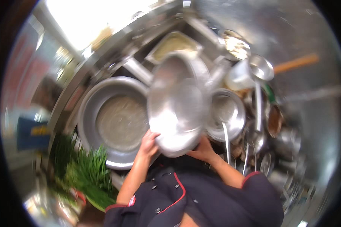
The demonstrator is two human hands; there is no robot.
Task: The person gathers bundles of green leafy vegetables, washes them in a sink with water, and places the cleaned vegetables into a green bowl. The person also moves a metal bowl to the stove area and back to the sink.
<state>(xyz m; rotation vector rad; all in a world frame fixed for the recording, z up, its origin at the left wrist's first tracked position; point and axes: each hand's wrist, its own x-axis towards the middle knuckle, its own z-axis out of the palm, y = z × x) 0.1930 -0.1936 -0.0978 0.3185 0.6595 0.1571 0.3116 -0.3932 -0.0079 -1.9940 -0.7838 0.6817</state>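
A large shiny metal bowl point(176, 113) is raised and tilted in front of my body, blurred by motion. My left hand point(149, 143) grips its near left rim, and my right hand point(203, 150) holds the near right side, its fingers partly hidden by the bowl. To the left stands a wide metal basin point(88, 117) with cloudy, pale liquid in it. A smaller metal bowl point(236, 126) with a long-handled utensil point(226, 140) is just right of the held bowl.
Long green leafy vegetables point(89, 172) lie at the lower left. Beyond the held bowl is a metal tray point(151, 56) with pale contents. A ladle point(258, 102), a white container point(239, 77), an orange-brown handle point(297, 63) and several metal utensils crowd the right.
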